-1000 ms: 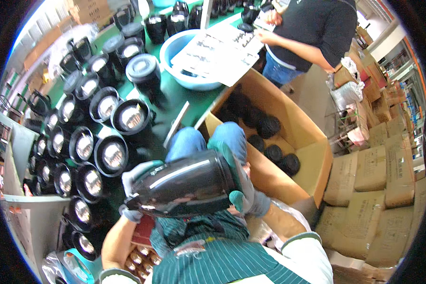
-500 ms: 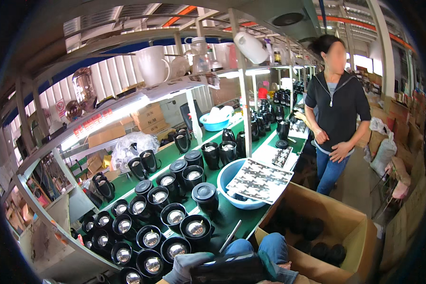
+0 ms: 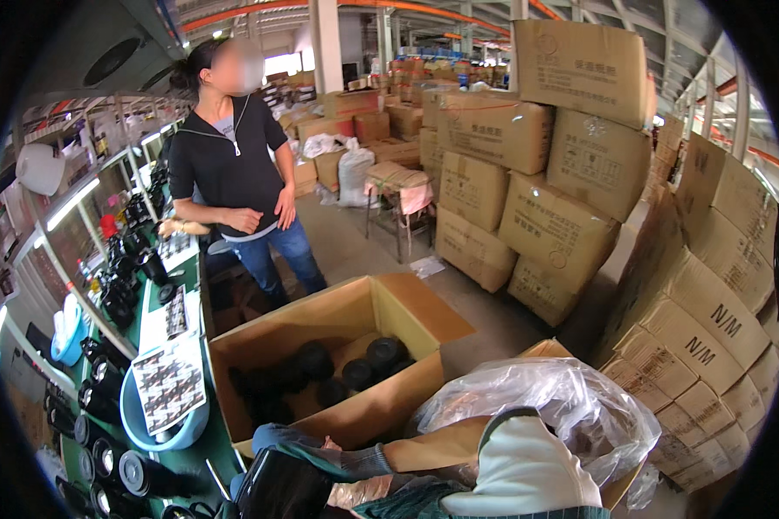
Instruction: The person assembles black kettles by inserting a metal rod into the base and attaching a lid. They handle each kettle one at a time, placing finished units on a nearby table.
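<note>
At the lower edge, a glossy black jug (image 3: 283,486) is tilted over my lap. My right hand (image 3: 325,461), in a grey-blue glove, grips its right side; the fingers are partly hidden behind it. The bare forearm and a white sleeve (image 3: 532,463) run off to the lower right. My left hand is out of the picture. To the left on the green bench stand several black jugs, one with a round black lid (image 3: 136,473). A printed black-and-white sheet (image 3: 169,385) lies across a blue basin (image 3: 197,432).
An open carton (image 3: 407,389) beside the bench holds several round black parts (image 3: 387,353). Clear plastic sheeting (image 3: 528,389) covers another carton at my right. Beyond stand stacked cartons (image 3: 554,216) and a stool (image 3: 398,186). A person in black (image 3: 234,164) stands by the bench.
My view has swung right, so the bench and jugs sit farther left and the carton stacks show. My left hand has gone out of view. The black jug remains at my right hand.
</note>
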Demonstrator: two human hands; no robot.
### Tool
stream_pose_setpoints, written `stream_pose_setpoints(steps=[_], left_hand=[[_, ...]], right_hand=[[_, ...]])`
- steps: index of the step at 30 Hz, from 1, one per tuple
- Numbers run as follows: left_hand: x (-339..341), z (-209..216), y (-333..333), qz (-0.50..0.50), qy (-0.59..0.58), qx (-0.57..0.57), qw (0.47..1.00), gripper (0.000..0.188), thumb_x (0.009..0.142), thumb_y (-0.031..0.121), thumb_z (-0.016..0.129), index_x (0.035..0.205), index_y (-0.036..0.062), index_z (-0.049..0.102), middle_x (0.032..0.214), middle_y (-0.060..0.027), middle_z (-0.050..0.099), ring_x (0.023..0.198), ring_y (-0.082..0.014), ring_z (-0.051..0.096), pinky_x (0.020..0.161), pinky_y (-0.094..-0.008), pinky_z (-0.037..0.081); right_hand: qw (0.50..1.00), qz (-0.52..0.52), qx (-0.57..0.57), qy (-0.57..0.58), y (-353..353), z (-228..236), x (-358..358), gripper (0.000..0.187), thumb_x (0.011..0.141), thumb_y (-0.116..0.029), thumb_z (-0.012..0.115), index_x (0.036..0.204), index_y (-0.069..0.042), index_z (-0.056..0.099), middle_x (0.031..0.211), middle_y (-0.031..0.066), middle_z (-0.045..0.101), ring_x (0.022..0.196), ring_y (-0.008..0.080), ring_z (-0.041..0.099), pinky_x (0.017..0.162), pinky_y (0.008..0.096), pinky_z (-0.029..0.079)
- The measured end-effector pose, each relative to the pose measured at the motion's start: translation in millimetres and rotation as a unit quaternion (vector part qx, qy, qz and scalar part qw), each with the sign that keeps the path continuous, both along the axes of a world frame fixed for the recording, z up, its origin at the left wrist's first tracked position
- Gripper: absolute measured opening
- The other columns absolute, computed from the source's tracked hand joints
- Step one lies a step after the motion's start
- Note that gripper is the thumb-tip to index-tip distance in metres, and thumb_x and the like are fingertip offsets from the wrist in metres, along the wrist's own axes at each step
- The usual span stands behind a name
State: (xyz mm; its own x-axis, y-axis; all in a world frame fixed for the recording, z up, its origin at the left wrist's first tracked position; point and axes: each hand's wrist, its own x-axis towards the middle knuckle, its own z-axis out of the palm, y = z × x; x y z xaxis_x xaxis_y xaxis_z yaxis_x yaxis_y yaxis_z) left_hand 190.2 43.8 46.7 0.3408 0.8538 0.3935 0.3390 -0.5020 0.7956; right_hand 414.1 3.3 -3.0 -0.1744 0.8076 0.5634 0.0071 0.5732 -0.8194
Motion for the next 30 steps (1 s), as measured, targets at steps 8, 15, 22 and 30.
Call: stream_pose_setpoints(steps=[8, 15, 22, 30], left_hand=[[-45.4, -25.0, 12.7, 0.0, -0.082, -0.049, 0.995, 0.038, 0.082, 0.012, 0.08, 0.117, -0.0025, 0.073, 0.107, -0.014, 0.077, 0.093, -0.0193, 0.075, 0.086, -0.0313, 0.061], [-103.2, -33.2, 2.0, 0.024, -0.068, -0.022, 0.997, 0.037, 0.082, 0.011, 0.08, 0.116, -0.003, 0.073, 0.107, -0.0141, 0.077, 0.094, -0.0195, 0.075, 0.087, -0.0318, 0.06], [-132.1, -16.0, -11.7, 0.057, 0.029, 0.099, 0.993, 0.037, 0.083, 0.01, 0.08, 0.116, -0.0036, 0.073, 0.107, -0.0143, 0.077, 0.094, -0.0198, 0.075, 0.088, -0.0324, 0.06], [-153.8, -91.2, -29.6, 0.102, -0.126, -0.137, 0.977, 0.043, 0.089, 0.016, 0.075, 0.124, -0.0069, 0.066, 0.112, -0.0158, 0.075, 0.098, -0.024, 0.073, 0.092, -0.0373, 0.059]], right_hand=[[0.998, -0.034, 0.046, -0.015, -21.8, 21.5, -36.4, 0.077, 0.106, -0.047, 0.048, 0.163, -0.002, 0.022, 0.168, 0.0203, 0.025, 0.156, 0.0331, 0.022, 0.128, 0.0436, 0.01], [0.984, 0.024, -0.135, 0.112, -30.4, 1.9, -34.8, 0.074, 0.105, -0.045, 0.053, 0.161, -0.003, 0.028, 0.162, 0.0159, 0.035, 0.15, 0.0277, 0.033, 0.127, 0.04, 0.019], [0.987, 0.039, -0.15, 0.04, -14.2, -24.9, -50.0, 0.075, 0.106, -0.041, 0.056, 0.162, -0.003, 0.025, 0.163, 0.0148, 0.034, 0.15, 0.0248, 0.034, 0.126, 0.0377, 0.023], [0.988, 0.071, 0.089, -0.106, 2.4, 15.3, -52.2, 0.095, 0.097, -0.057, 0.05, 0.164, -0.001, 0.014, 0.17, 0.0294, 0.006, 0.157, 0.0475, 0.009, 0.125, 0.0553, 0.012]])
